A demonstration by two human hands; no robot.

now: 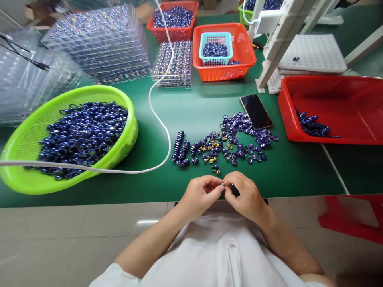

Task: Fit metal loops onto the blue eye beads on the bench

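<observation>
My left hand (201,196) and my right hand (245,195) meet at the table's front edge, fingertips pinched together. Between the fingertips glints a tiny shiny piece (222,184), mostly hidden by the left thumb and finger. Against my right fingers shows a dark glossy part (235,190), too covered to name. Just beyond lies a dark ring with a gold-coloured bit (216,170). Further off spread a pile of dark blue glossy caps (239,123), several parts with yellow-gold bits (213,146), and short rows of stacked dark rings (178,145).
A green basket (131,119) of dark rings stands left, crossed by a white cable (161,123). Behind are stacked clear trays (140,59) and an orange basket (203,71) holding a blue one (217,61). On the right are a phone (256,111) and red bin (344,107).
</observation>
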